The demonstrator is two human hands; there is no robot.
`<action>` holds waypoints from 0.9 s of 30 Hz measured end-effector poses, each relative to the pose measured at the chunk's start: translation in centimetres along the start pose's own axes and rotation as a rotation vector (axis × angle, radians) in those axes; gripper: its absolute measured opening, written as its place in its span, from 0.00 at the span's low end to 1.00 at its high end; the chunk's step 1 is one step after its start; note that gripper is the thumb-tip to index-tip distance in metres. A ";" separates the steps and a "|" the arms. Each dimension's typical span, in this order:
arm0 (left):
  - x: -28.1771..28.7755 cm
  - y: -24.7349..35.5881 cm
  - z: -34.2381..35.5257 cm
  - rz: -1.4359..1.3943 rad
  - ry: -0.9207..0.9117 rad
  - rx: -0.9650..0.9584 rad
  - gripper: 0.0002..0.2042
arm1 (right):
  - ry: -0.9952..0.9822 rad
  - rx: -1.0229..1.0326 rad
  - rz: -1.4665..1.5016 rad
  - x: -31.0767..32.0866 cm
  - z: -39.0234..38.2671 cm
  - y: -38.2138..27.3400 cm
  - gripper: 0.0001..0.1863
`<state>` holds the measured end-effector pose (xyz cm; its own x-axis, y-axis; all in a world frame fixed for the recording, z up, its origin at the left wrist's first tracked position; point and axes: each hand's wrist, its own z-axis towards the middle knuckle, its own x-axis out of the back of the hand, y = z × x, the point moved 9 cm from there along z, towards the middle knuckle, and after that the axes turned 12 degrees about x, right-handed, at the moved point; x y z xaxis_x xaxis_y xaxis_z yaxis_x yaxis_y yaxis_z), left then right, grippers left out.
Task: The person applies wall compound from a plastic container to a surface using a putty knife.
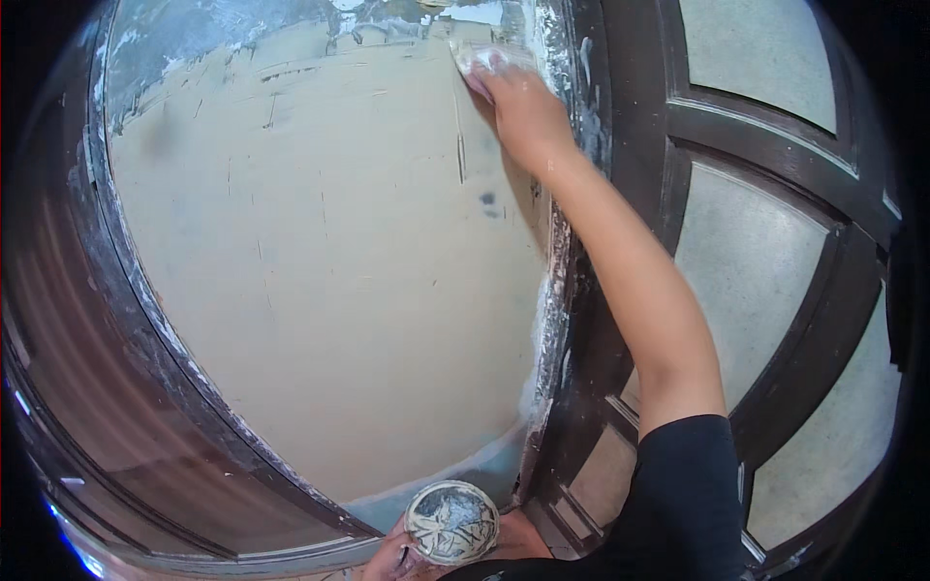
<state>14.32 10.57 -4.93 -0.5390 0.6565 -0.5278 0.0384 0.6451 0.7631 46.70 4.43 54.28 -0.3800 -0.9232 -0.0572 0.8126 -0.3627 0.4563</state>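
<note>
My right hand (pixel 509 92) reaches up to the top right of a wall panel (pixel 329 271) coated in beige filler. Its fingers are closed on a pale, smeared scraper (pixel 473 56), whose edge lies against the panel; the grip partly hides the tool. Low in the view, my left hand (pixel 389 554) holds a round bowl (pixel 452 523) of putty, streaked with beige and grey. Thin scratches and ridges run through the coat, and two dark spots show right of its middle. Along the top of the panel, a bluish-grey surface with white patches is bare of filler.
A dark frame (pixel 567 320) with flaking white smears borders the panel closely on the right. Beyond it stands a dark brown door or window (pixel 756 261) with pale panes. Dark brown panelling (pixel 107 349) runs down the left.
</note>
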 end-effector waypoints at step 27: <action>-2.0 0.2 -1.2 -0.293 -0.048 -0.092 0.34 | -0.083 0.010 0.104 -0.2 -2.1 -3.8 0.23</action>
<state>14.35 8.93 -3.30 -0.4758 0.4665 -0.7457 -0.1901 0.7732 0.6050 44.63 5.69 50.70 -0.3293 -0.9420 0.0649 0.8455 -0.2636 0.4645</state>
